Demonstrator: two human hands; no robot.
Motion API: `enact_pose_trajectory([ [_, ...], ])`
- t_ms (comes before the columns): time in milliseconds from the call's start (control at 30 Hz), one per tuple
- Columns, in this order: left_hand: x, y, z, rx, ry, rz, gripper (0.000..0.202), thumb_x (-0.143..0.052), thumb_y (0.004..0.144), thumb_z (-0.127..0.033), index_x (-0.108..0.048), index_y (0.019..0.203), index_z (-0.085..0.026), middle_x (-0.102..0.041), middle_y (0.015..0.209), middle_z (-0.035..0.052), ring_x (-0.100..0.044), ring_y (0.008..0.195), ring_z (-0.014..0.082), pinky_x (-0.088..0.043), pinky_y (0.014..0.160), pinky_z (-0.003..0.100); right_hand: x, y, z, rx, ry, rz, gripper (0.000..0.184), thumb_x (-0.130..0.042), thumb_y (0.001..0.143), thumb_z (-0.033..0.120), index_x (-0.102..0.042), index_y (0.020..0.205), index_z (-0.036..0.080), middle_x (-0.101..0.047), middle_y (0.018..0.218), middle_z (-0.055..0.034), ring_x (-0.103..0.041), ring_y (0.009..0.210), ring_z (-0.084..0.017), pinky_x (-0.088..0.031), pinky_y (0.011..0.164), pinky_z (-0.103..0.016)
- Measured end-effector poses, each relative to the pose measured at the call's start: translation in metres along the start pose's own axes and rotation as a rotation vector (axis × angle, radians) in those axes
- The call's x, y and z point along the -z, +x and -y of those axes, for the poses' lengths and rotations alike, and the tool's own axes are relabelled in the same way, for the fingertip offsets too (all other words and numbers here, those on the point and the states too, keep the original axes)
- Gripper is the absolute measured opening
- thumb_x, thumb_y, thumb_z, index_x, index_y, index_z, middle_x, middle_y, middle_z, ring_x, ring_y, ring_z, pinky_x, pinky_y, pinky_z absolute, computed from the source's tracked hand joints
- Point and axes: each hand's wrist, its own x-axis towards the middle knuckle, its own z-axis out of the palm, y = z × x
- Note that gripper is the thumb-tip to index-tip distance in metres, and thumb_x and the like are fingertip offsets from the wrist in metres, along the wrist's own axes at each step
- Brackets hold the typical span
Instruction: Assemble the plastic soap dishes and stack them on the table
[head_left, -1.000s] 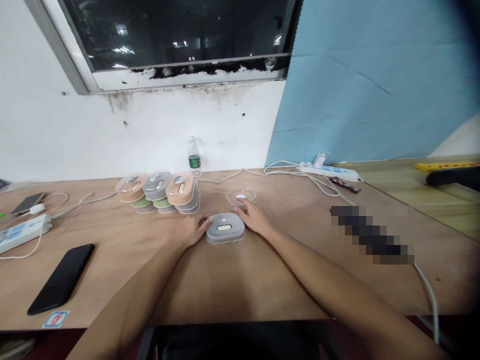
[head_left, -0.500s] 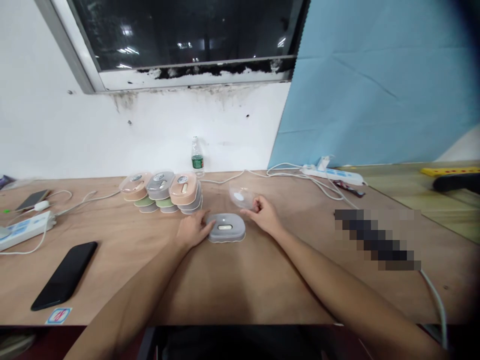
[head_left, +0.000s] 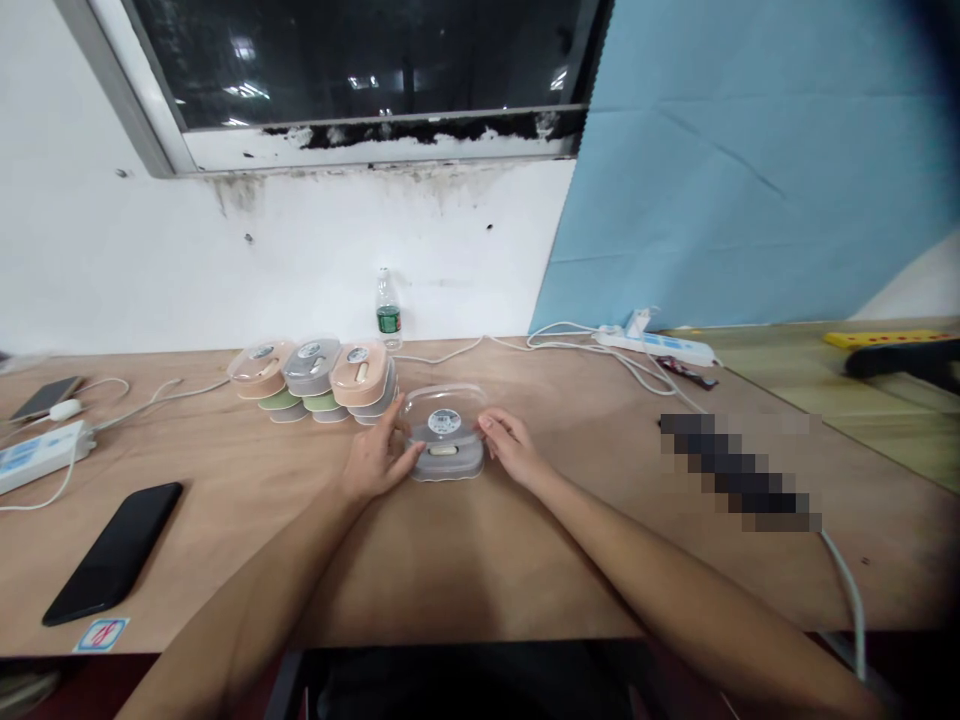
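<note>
A grey oval box [head_left: 448, 457] sits on the wooden table [head_left: 480, 560] in front of me. A clear plastic lid [head_left: 442, 408] with a round label is tilted over it, its near edge on the box. My left hand [head_left: 377, 458] grips the lid's left edge and touches the box's left side. My right hand [head_left: 508, 447] pinches the lid's right edge with its fingertips.
Stacked orange, grey and green boxes [head_left: 315, 380] stand just behind to the left, a water bottle [head_left: 388, 308] by the wall. A black phone [head_left: 112, 565] lies at the near left; power strips [head_left: 41, 455] and cables lie at both sides.
My right hand picked the clear lid up from behind the grey box and brought it over the box. My left hand rose to take its left edge.
</note>
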Motion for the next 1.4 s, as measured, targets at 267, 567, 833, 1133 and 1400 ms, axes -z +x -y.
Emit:
enact_pose_trajectory([
  [267, -0.003, 0.01, -0.004, 0.279, -0.266, 0.038, 0.051, -0.054, 0.088, -0.048, -0.052, 0.125, -0.013, -0.048, 0.057, -0.0063, -0.044, 0.05, 0.0095, -0.035, 0.049, 0.021, 0.013, 0.007, -0.002, -0.037, -0.394, 0.093, 0.054, -0.042, 0.085, 0.061, -0.051, 0.054, 0.018, -0.05, 0.052, 0.0007, -0.047, 0.053, -0.013, -0.033, 0.053, -0.025],
  [567, -0.007, 0.01, 0.016, 0.32, -0.095, 0.211, 0.038, -0.048, 0.09, -0.048, -0.061, 0.105, -0.016, -0.062, 0.068, 0.001, -0.058, 0.064, 0.0162, -0.042, 0.059, 0.027, 0.014, 0.009, 0.002, -0.13, -0.659, 0.237, 0.057, -0.039, 0.087, 0.058, -0.042, 0.045, 0.019, -0.04, 0.044, 0.0015, -0.038, 0.046, -0.011, -0.023, 0.05, -0.026],
  [833, -0.005, 0.011, 0.015, 0.305, -0.06, 0.257, 0.045, -0.039, 0.095, -0.049, -0.054, 0.122, -0.016, -0.069, 0.096, 0.0086, -0.064, 0.088, 0.0224, -0.048, 0.079, 0.035, 0.012, 0.009, -0.001, -0.123, -0.673, 0.2, 0.06, -0.036, 0.087, 0.063, -0.038, 0.045, 0.02, -0.037, 0.044, 0.0017, -0.035, 0.045, -0.011, -0.02, 0.048, -0.026],
  [1133, -0.002, 0.011, 0.009, 0.217, -0.057, 0.338, 0.058, -0.044, 0.093, -0.052, -0.043, 0.14, -0.019, -0.066, 0.082, 0.0019, -0.06, 0.072, 0.0169, -0.046, 0.071, 0.03, 0.02, 0.02, -0.016, -0.044, -0.643, 0.027, 0.06, -0.029, 0.09, 0.063, -0.046, 0.053, 0.019, -0.05, 0.053, -0.0007, -0.044, 0.053, -0.013, -0.025, 0.053, -0.025],
  [1400, -0.002, 0.011, 0.01, 0.213, -0.122, 0.359, 0.06, -0.052, 0.089, -0.052, -0.047, 0.137, -0.017, -0.059, 0.073, -0.0013, -0.055, 0.066, 0.0135, -0.043, 0.064, 0.026, 0.022, 0.023, -0.024, 0.019, -0.66, 0.099, 0.052, -0.046, 0.085, 0.063, -0.046, 0.059, 0.019, -0.047, 0.056, 0.0033, -0.042, 0.055, -0.011, -0.024, 0.053, -0.024],
])
